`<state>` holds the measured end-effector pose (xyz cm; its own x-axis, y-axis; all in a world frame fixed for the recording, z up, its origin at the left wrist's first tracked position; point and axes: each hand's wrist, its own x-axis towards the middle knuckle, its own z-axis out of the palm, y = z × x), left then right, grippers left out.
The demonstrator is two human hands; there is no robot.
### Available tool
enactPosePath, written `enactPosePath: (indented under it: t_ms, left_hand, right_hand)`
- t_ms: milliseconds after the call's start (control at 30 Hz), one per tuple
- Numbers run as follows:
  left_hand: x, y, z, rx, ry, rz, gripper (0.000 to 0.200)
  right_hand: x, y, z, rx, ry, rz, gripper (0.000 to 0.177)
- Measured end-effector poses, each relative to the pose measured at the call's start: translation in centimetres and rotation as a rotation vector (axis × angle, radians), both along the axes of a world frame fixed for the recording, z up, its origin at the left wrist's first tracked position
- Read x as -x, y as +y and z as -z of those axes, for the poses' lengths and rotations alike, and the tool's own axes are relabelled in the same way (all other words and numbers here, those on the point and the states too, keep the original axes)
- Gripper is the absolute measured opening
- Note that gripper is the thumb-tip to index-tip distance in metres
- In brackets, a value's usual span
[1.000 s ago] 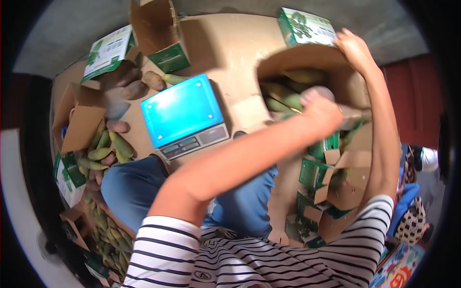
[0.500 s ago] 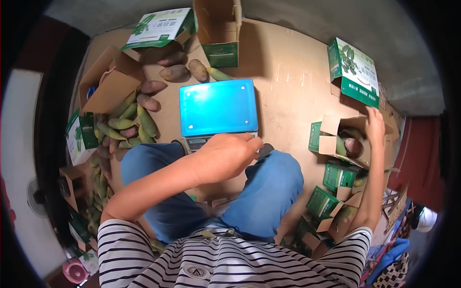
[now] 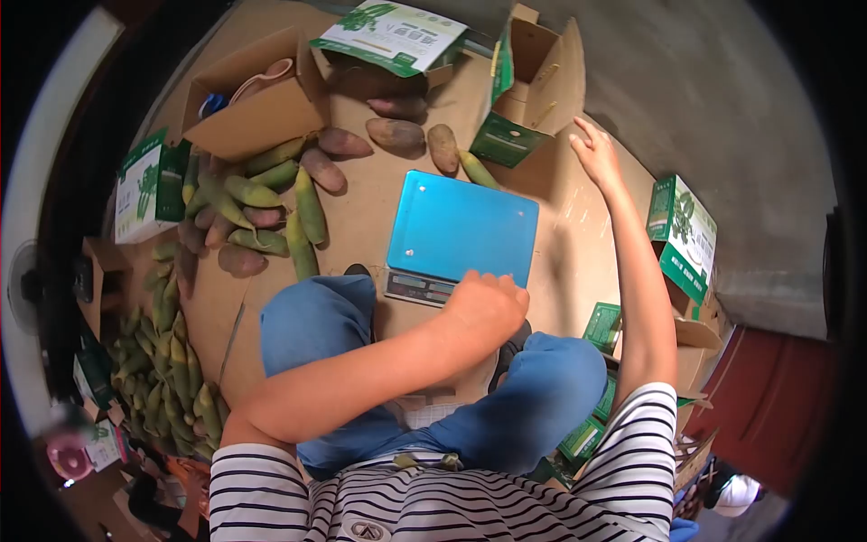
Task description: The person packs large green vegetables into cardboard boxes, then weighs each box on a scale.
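Observation:
My left hand (image 3: 488, 312) is closed over the front right corner of a digital scale with a blue platform (image 3: 465, 226). Its fingers curl down out of sight, and I cannot tell what, if anything, is in them. Stretched out to the back right, my right hand (image 3: 594, 154) is open, with its fingertips right at the flap of a tall open cardboard box (image 3: 533, 86). Behind the scale lie a green, radish-like vegetable (image 3: 477, 170) and brownish-purple tubers (image 3: 442, 147).
Green and purplish vegetables (image 3: 307, 208) lie loose on the left beside an open carton (image 3: 262, 113). A larger green heap (image 3: 167, 379) is at lower left. Printed boxes stand at the back (image 3: 393, 36), left (image 3: 149, 190) and right (image 3: 684, 237). More green boxes (image 3: 582, 438) sit by my right knee.
My right hand has moved from the printed box on the right to the tall open box at the back. My left hand stays at the scale's front. The whole view has turned.

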<state>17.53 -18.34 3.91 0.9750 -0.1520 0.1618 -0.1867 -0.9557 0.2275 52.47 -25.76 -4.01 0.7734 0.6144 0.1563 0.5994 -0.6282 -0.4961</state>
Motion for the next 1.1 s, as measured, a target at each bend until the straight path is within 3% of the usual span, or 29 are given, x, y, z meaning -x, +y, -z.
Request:
enactPosePath:
  t_ms: [100,233,300,400,567,633,767,833,867,967,1067,1100]
  left_hand:
    - [0.8,0.9,-1.0,0.061,0.052,-0.016,0.021]
    - [1.5,1.8,-2.3,0.171,0.213,0.037,0.028]
    - [1.6,1.2,-2.2,0.157,0.237,-0.004,0.031]
    - [1.9,1.5,-2.5,0.109,0.210,0.026,0.021]
    - [1.9,1.6,-2.5,0.020,0.240,0.068,0.021]
    - [1.4,0.7,-2.0,-0.024,0.290,0.036,0.023]
    - [0.3,0.6,-1.9,0.040,0.291,0.058,0.030]
    - [-0.4,0.4,-1.8,0.084,0.250,-0.057,0.031]
    - [-0.9,0.1,-1.9,0.113,0.238,-0.124,0.031]
    - [-2.4,-0.5,-0.3,0.126,-0.276,-0.372,0.039]
    - [-2.8,0.8,-1.1,0.122,-0.558,-0.498,0.048]
    - [-3.2,1.0,-1.0,0.132,-0.531,-0.485,0.051]
  right_hand:
    - [-6.6,2.3,5.6,-0.047,-0.046,-0.063,0.044]
    - [-6.5,4.9,4.5,-0.107,0.506,0.135,0.045]
    - [-7.8,6.1,6.2,-0.062,0.578,0.364,0.047]
    - [-12.5,5.4,8.7,-0.201,0.636,0.256,0.046]
    - [-12.6,5.7,4.3,-0.527,0.544,0.248,0.031]
    - [-10.4,5.3,-0.1,-0.756,0.542,0.233,0.028]
    - [-14.7,-0.2,-3.8,-1.058,0.880,0.227,0.032]
    - [-8.6,-2.2,-7.3,-1.187,1.008,0.234,0.043]
    - [-7.3,-4.1,-7.9,-1.213,1.191,0.215,0.046]
    - [9.1,-2.6,-11.9,-1.178,0.928,0.274,0.048]
    - [18.6,-2.3,-12.4,-1.145,1.008,0.324,0.050]
    - [20.7,-2.7,-12.1,-1.125,1.084,0.293,0.050]
